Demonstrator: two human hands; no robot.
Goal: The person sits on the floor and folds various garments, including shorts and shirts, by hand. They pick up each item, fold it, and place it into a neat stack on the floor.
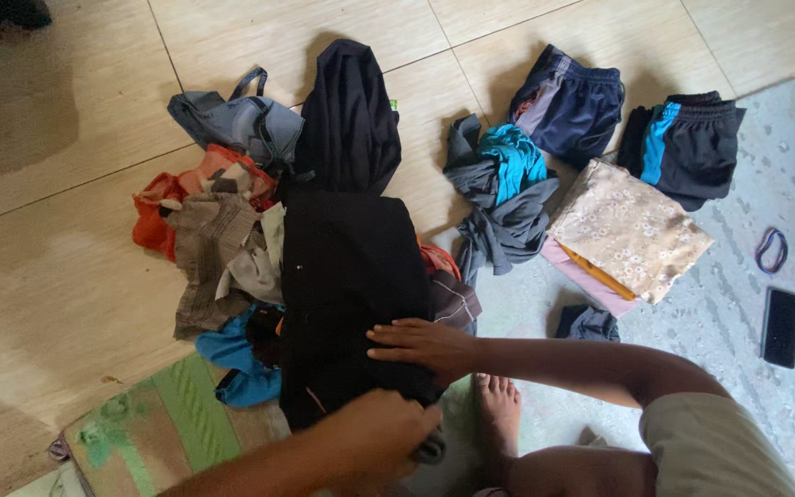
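Your right hand (pixel 425 345) lies flat on the black garment (pixel 347 294), fingers (pixel 386 333) stretched out and close together, pointing toward the left of the view. They press on the cloth and grip nothing.

Your left hand (pixel 374 433) is at the garment's near edge. Its fingers are curled in, closed on the hem of the black cloth; the fingertips themselves are hidden under the hand, so you cannot tell how tightly they pinch.

The black garment lies spread over the pile (pixel 213 248) on the tiled floor (pixel 57 166), in the middle of the view, just in front of your bare foot (pixel 499 410). A second dark piece (pixel 351 115) stretches away beyond it. To its left the pile shows orange, tan and grey cloth, with a blue piece (pixel 232 359) poking out at the near side and a grey-blue piece (pixel 241 120) at the far side.

To the right, a grey and teal bundle (pixel 503 198) lies loose on the floor. Beside it, a folded stack (pixel 623 235) with a beige flowered top sits at the edge of the mat (pixel 784 184). Beyond it lie two folded shorts (pixel 568 101), side by side. A black phone (pixel 781 327) and a hair band (pixel 771 249) lie on the mat, well apart from your hands. A green mat (pixel 154 428) lies under the near edge of the pile.
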